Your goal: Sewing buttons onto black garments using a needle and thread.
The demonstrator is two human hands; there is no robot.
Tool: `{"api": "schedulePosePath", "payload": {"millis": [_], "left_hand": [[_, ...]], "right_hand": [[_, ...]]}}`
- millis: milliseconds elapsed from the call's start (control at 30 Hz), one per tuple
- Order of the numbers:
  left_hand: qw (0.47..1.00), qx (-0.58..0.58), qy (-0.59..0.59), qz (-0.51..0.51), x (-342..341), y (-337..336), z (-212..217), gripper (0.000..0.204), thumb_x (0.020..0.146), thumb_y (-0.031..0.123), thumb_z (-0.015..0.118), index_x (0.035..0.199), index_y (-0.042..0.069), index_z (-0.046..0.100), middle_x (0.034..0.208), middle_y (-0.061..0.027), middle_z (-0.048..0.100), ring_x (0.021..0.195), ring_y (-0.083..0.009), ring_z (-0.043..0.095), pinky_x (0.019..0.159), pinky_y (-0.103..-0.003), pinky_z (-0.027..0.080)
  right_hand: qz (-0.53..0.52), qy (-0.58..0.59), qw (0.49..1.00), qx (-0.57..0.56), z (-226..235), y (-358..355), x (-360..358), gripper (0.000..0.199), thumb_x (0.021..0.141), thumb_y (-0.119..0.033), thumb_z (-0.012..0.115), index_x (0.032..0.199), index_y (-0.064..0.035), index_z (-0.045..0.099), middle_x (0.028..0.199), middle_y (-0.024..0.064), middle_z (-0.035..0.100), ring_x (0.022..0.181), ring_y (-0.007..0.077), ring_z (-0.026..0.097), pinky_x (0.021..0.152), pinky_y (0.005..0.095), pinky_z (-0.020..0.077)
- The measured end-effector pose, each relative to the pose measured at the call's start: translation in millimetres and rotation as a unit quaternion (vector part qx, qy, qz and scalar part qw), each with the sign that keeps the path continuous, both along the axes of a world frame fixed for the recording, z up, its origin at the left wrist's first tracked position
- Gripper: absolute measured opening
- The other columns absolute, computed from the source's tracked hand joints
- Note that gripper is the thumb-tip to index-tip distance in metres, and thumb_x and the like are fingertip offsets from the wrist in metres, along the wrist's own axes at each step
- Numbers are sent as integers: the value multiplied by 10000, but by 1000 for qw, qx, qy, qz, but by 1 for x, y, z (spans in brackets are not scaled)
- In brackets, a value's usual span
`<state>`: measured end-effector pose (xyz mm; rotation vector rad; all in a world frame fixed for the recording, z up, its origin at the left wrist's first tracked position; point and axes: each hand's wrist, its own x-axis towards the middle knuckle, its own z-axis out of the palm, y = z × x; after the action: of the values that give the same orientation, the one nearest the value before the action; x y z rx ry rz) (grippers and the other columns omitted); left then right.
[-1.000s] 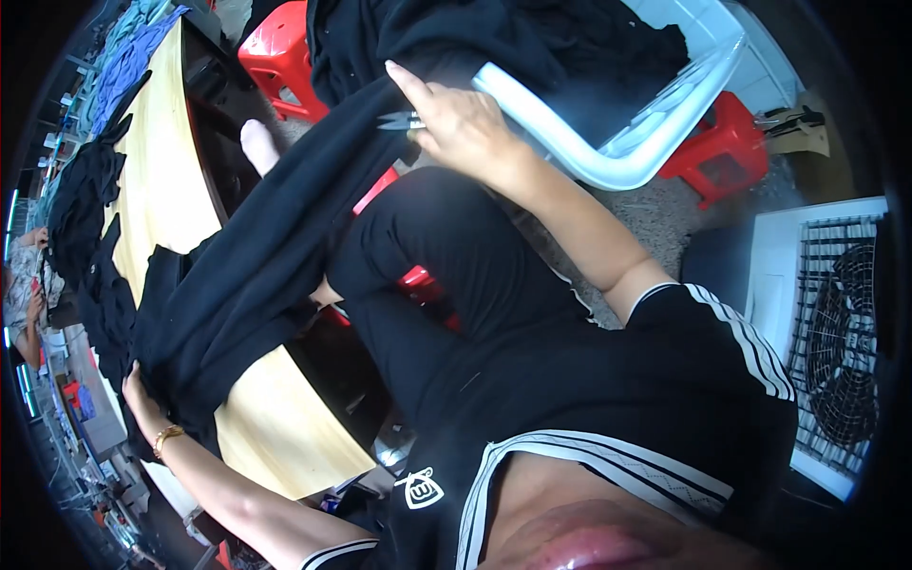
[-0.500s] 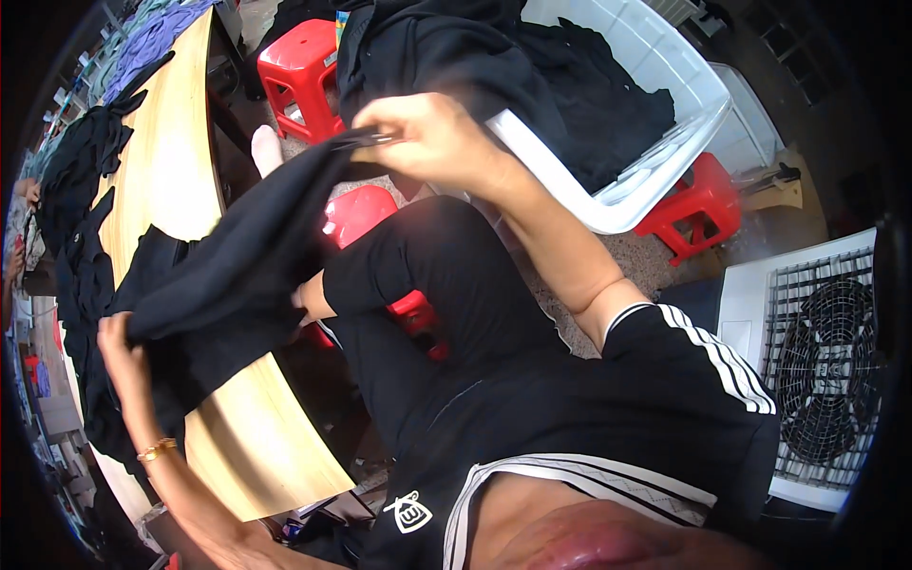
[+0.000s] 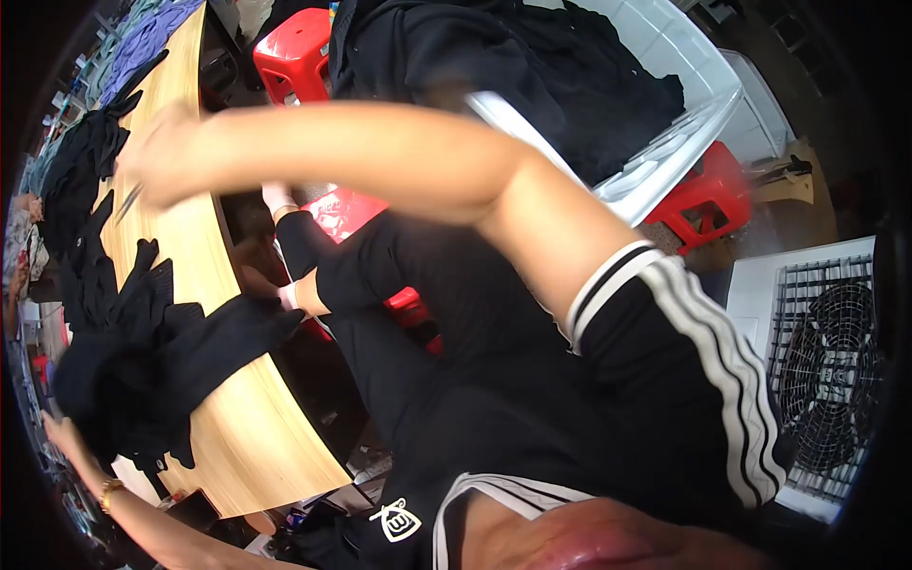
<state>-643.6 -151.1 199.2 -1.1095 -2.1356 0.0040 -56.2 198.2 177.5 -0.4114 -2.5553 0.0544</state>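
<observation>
My right arm reaches across to the far left, over the wooden table. My right hand [image 3: 160,157] is blurred, its fingers closed on small dark thread snips [image 3: 127,201] whose tips point down. Below it a black garment [image 3: 128,380] lies bunched on the table, one part stretching toward the table's near edge. At the garment's outer lower left side is my left hand [image 3: 65,437], a bracelet on its wrist. The cloth and blur partly hide its fingers, so I cannot tell whether they grip the fabric.
More black garments [image 3: 85,180] line the far side of the wooden table [image 3: 266,446], with purple cloth [image 3: 157,43] beyond. A white bin [image 3: 708,104] holds black garments. Red stools [image 3: 294,57] stand around. A floor fan [image 3: 836,380] is at right.
My right hand has let go of the garment's raised end and swung left over the table. The garment has dropped onto the table, and my left hand has moved left and nearer.
</observation>
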Motion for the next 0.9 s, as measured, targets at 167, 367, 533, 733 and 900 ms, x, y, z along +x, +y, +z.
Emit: {"api": "schedulePosePath", "payload": {"millis": [167, 367, 533, 733, 900], "left_hand": [[928, 77, -249, -268, 186, 55, -95, 551, 861, -22, 531, 1404, -32, 440, 1443, -176, 466, 1348, -284, 421, 1148, -370, 271], [764, 100, -552, -318, 387, 105, -148, 477, 945, 98, 580, 1410, 53, 484, 1458, -61, 476, 1373, -167, 390, 1126, -339, 258], [741, 73, -611, -268, 468, 121, -165, 457, 924, 62, 595, 1373, 31, 514, 1406, -84, 532, 1331, -186, 446, 1125, -325, 256], [696, 66, -626, -345, 501, 115, -164, 456, 900, 22, 607, 1349, -6, 528, 1365, -106, 555, 1291, -189, 480, 1110, -313, 316], [621, 43, -707, -335, 543, 145, -161, 439, 880, 1, 612, 1315, -11, 556, 1289, -116, 600, 1205, -180, 545, 1048, -296, 389]], "right_hand": [[-271, -87, 959, 15, -5, 101, 171, 419, 756, -474, 659, 872, -74, 700, 802, 123, 665, 767, 279, 655, 657, 390, 488], [-328, 60, 847, -413, -22, 143, 359, 422, 801, -329, 729, 1069, -4, 702, 1042, 125, 713, 915, 273, 676, 830, 379, 531], [-410, -6, 770, -488, -107, 145, 406, 496, 777, -561, 753, 688, -180, 448, 566, -86, 373, 433, 22, 294, 405, 217, 158], [-197, 401, 685, -576, -69, 101, 431, 210, 862, -297, 728, 968, -118, 701, 549, -102, 442, 388, 9, 236, 387, 186, 141], [95, 451, 700, -546, 23, 25, 415, 249, 781, -189, 711, 974, -31, 702, 934, 87, 720, 903, 237, 694, 858, 374, 554]]}}
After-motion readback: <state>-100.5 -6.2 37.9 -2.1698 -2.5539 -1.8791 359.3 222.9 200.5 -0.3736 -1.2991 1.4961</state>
